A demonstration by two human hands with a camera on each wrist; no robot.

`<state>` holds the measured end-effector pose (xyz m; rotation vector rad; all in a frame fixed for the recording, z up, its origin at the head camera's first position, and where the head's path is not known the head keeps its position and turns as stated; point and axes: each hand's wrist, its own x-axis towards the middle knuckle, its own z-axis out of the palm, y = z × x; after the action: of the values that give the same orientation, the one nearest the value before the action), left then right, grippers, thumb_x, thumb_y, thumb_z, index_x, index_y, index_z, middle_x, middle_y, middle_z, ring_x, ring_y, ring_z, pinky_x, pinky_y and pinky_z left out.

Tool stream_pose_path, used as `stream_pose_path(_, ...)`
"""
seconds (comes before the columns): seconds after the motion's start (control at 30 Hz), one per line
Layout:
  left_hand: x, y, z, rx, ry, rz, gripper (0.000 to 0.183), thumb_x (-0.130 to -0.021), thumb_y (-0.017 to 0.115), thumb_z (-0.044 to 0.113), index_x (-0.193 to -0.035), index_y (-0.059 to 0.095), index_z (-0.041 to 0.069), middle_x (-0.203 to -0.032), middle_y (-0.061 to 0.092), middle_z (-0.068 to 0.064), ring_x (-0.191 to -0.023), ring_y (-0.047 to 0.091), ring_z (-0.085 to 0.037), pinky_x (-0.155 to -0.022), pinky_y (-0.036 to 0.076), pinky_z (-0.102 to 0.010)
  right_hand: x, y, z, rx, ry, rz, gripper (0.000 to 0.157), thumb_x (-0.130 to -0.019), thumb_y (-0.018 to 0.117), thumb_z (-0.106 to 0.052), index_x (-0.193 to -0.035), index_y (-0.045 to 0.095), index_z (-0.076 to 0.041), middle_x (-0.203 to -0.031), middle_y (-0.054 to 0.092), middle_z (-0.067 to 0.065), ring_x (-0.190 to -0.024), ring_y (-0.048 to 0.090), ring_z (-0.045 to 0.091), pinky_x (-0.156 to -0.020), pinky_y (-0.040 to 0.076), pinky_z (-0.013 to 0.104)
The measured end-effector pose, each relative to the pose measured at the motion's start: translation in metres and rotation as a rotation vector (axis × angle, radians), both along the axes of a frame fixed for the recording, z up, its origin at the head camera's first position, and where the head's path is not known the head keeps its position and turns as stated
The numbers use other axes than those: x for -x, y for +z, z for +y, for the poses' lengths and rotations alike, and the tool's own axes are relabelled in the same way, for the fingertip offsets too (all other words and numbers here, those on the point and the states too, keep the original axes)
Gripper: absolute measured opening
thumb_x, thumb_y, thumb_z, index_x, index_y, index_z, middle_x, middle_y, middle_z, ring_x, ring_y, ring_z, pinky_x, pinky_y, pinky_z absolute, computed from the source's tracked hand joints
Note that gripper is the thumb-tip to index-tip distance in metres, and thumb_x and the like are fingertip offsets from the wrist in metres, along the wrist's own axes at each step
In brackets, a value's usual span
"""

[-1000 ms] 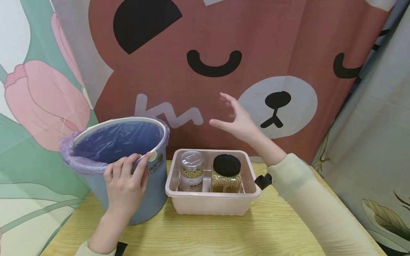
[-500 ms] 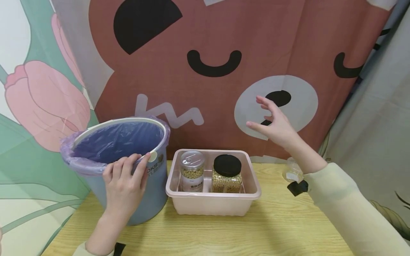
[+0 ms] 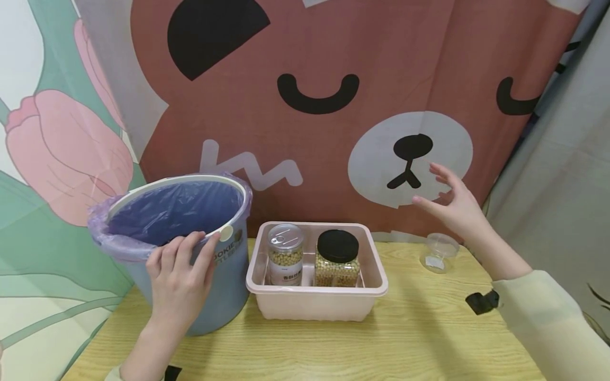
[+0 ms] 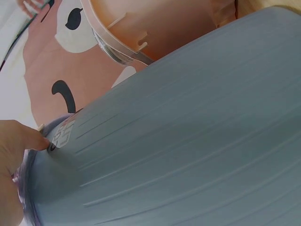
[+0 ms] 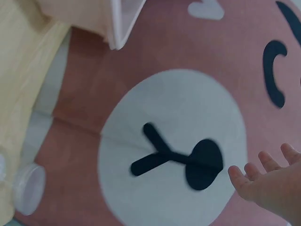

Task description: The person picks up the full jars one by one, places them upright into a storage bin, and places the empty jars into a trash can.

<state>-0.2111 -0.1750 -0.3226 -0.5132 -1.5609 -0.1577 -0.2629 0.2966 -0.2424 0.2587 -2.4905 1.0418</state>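
Observation:
My left hand grips the front rim of a blue trash bin, fingers over the edge. In the left wrist view the thumb lies against the bin's outer wall. A purple liner bag is folded over the bin's rim under a white ring. My right hand holds nothing; it hovers at the right with fingers spread from the thumb. Below it on the table is a small clear plastic jar with a white label, partly seen in the right wrist view too.
A pale pink plastic basin stands beside the bin. Inside are a clear pull-tab can and a black-lidded square jar, both with yellowish beans. Behind the wooden table hangs a bear-print curtain.
My right hand has moved from above the basin to the right and slightly down, bringing the small clear jar into view. The left hand stays at the bin's rim.

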Motion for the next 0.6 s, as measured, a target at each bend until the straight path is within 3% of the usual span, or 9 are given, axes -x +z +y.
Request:
stream_pose_path(0.13, -0.001, 0.000, 0.000, 0.002, -0.003, 0.006, 0.024, -0.079, 0.060, 0.004, -0.101, 0.070, 0.008, -0.096, 0.061, -0.015, -0.086, 0.048, -0.036, -0.073, 0.029, -0.052, 0.000, -0.014, 0.020, 0.025, -0.045, -0.026, 0.085, -0.083, 0.069, -0.038, -0.148, 0.015, -0.043, -0.156, 0.020, 0.003, -0.136, 0.028, 0.034, -0.100, 0.026, 0.066)
stream_pose_path(0.2, -0.001, 0.000, 0.000, 0.003, -0.002, 0.009, 0.024, -0.080, 0.059, 0.004, -0.101, 0.070, 0.008, -0.095, 0.061, -0.015, -0.085, 0.048, -0.036, -0.073, 0.029, -0.052, 0.001, -0.021, 0.029, 0.047, -0.056, -0.040, 0.085, -0.084, 0.068, -0.038, -0.149, 0.013, -0.041, -0.157, 0.018, 0.004, -0.141, 0.017, 0.037, -0.102, 0.020, 0.068)
stream_pose_path(0.4, -0.002, 0.000, 0.000, 0.000, 0.001, 0.018, 0.025, -0.079, 0.059, 0.004, -0.101, 0.070, 0.008, -0.095, 0.061, -0.015, -0.085, 0.049, -0.036, -0.073, 0.029, -0.052, 0.006, -0.046, 0.050, 0.106, -0.103, -0.071, 0.087, -0.086, 0.065, -0.041, -0.151, 0.009, -0.033, -0.156, 0.015, 0.015, -0.138, 0.021, 0.043, -0.103, 0.024, 0.063)
stream_pose_path(0.6, -0.001, 0.000, 0.002, -0.009, -0.008, 0.018, 0.025, -0.078, 0.059, 0.003, -0.100, 0.070, 0.008, -0.094, 0.061, -0.015, -0.086, 0.049, -0.036, -0.073, 0.029, -0.052, 0.012, -0.078, 0.071, 0.132, -0.136, -0.056, 0.086, -0.087, 0.064, -0.040, -0.152, 0.009, -0.028, -0.156, 0.013, 0.016, -0.139, 0.017, 0.043, -0.105, 0.020, 0.062)
